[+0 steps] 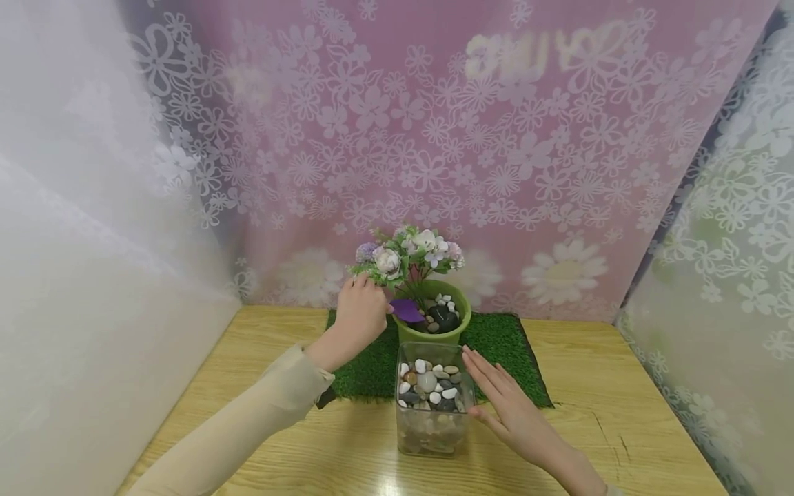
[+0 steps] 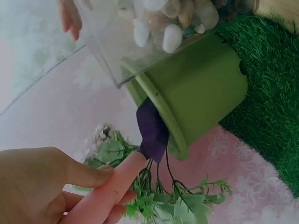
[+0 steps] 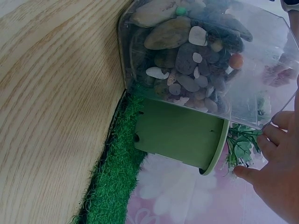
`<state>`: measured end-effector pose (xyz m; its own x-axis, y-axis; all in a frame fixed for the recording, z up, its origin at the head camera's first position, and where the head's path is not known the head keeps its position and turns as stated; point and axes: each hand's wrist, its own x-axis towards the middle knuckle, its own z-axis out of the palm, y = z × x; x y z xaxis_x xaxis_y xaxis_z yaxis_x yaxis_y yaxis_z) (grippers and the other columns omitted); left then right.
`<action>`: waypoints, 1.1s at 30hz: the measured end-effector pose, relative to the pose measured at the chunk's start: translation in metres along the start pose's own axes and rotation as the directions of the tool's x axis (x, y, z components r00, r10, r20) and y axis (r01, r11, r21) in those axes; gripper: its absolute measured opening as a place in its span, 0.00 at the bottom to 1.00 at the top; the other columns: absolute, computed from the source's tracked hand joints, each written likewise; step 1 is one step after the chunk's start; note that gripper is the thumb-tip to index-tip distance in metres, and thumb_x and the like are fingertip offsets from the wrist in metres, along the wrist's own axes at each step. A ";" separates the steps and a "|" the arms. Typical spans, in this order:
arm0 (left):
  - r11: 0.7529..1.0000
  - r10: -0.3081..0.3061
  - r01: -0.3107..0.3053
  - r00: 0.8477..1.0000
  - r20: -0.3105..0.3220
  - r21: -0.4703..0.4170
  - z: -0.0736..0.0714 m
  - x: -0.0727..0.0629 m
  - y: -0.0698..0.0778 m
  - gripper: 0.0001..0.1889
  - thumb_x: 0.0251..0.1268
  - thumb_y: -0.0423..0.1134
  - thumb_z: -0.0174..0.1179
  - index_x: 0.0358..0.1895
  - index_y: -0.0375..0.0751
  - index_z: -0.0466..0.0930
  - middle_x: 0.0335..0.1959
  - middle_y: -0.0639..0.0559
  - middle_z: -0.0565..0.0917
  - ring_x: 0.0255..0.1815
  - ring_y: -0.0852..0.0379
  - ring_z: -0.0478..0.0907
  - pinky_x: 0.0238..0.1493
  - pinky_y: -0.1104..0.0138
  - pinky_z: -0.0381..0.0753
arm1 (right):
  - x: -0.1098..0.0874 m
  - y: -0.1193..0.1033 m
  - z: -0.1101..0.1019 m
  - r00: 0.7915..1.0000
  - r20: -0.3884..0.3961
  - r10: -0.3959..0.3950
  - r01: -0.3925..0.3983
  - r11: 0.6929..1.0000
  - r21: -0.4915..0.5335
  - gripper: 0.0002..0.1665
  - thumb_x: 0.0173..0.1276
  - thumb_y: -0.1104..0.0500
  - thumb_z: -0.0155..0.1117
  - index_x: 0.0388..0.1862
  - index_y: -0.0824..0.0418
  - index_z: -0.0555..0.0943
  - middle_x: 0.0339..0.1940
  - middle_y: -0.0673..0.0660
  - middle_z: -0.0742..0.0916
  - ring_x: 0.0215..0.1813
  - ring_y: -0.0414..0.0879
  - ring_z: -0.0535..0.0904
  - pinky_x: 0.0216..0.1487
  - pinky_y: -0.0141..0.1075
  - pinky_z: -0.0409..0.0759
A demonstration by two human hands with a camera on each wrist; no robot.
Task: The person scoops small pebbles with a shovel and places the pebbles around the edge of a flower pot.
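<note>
My left hand (image 1: 362, 306) grips the pink handle of a small toy trowel (image 2: 112, 186), thumb along the handle in the left wrist view. The trowel's purple blade dips over the rim into a green flowerpot (image 2: 201, 88). In the pot stand artificial flowers (image 1: 388, 262) in white and lilac, with dark and white stones (image 1: 444, 318) at their base. Just in front of the pot is a clear square container (image 1: 428, 441), partly filled with mixed pebbles (image 1: 428, 383). My right hand (image 1: 515, 410) rests its fairly straight fingers at the container's right rim.
Under the pot lies a green artificial-grass mat (image 1: 502, 358) on a wooden table (image 1: 571, 427). A pink floral curtain (image 1: 434, 151) hangs close behind, with pale sheets (image 1: 93, 207) at both sides.
</note>
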<state>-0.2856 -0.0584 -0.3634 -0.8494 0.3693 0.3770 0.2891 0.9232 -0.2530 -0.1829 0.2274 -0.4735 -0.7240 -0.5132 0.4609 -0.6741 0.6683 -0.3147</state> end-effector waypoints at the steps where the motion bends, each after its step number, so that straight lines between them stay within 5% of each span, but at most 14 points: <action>1: 1.000 -0.007 0.007 1.000 0.000 -0.007 0.000 -0.002 -0.003 0.15 0.68 0.43 0.63 0.21 0.46 0.81 0.33 0.48 0.84 0.41 0.51 0.73 0.42 0.63 0.69 | 0.000 0.000 0.000 1.000 0.001 0.000 0.000 1.000 0.001 0.50 0.68 0.58 0.68 0.83 0.58 0.53 0.84 0.54 0.56 0.82 0.49 0.55 0.77 0.24 0.31; 5: 0.998 -0.030 0.028 0.999 -0.026 -0.060 -0.001 -0.012 -0.019 0.06 0.64 0.37 0.62 0.32 0.41 0.86 0.35 0.47 0.83 0.38 0.51 0.71 0.39 0.63 0.64 | 0.000 0.000 -0.001 1.000 0.000 -0.006 0.006 1.000 0.003 0.49 0.68 0.59 0.68 0.83 0.60 0.55 0.84 0.54 0.57 0.82 0.49 0.55 0.76 0.24 0.31; 9: 0.991 -0.038 0.032 0.998 -0.044 -0.130 -0.009 -0.023 -0.034 0.11 0.64 0.38 0.63 0.45 0.37 0.87 0.41 0.46 0.85 0.41 0.50 0.73 0.41 0.61 0.68 | 0.001 -0.001 -0.001 1.000 0.000 -0.009 0.009 1.000 0.008 0.49 0.68 0.59 0.68 0.83 0.60 0.54 0.84 0.54 0.56 0.81 0.52 0.55 0.76 0.24 0.31; 13: 0.973 -0.015 -0.003 0.997 -0.076 -0.232 -0.017 -0.032 -0.045 0.08 0.65 0.39 0.66 0.44 0.40 0.85 0.41 0.47 0.85 0.42 0.49 0.73 0.42 0.58 0.71 | 0.001 0.000 -0.001 1.000 -0.004 -0.016 0.016 1.000 0.001 0.49 0.68 0.59 0.68 0.83 0.61 0.54 0.84 0.54 0.57 0.81 0.53 0.56 0.76 0.24 0.31; 19: 0.940 0.094 -0.149 0.978 -0.186 -0.306 -0.021 -0.045 -0.051 0.05 0.64 0.40 0.69 0.39 0.43 0.86 0.37 0.50 0.84 0.42 0.49 0.73 0.42 0.57 0.71 | 0.001 0.002 0.002 1.000 -0.015 -0.026 0.026 1.000 -0.008 0.50 0.68 0.59 0.69 0.83 0.60 0.54 0.84 0.54 0.57 0.82 0.49 0.55 0.76 0.24 0.31; 28: 0.916 0.213 -0.289 0.938 -0.275 -0.276 -0.032 -0.049 -0.049 0.07 0.65 0.41 0.69 0.37 0.41 0.85 0.35 0.51 0.82 0.43 0.48 0.75 0.48 0.56 0.74 | 0.000 0.001 0.000 1.000 -0.004 -0.019 0.019 1.000 -0.017 0.51 0.68 0.59 0.69 0.84 0.57 0.52 0.83 0.58 0.59 0.82 0.47 0.54 0.77 0.25 0.31; 33: 0.927 0.274 -0.318 0.936 -0.220 -0.197 -0.048 -0.051 -0.042 0.05 0.66 0.41 0.67 0.36 0.44 0.84 0.33 0.53 0.79 0.38 0.52 0.68 0.43 0.60 0.68 | 0.001 0.000 0.001 0.999 -0.017 -0.031 0.030 0.999 -0.019 0.51 0.68 0.59 0.69 0.84 0.58 0.53 0.83 0.58 0.60 0.82 0.48 0.55 0.77 0.25 0.33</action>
<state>-0.2327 -0.1106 -0.3291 -0.6190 0.6221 0.4794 0.6250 0.7598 -0.1789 -0.1835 0.2268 -0.4739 -0.7004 -0.5242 0.4844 -0.6928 0.6626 -0.2846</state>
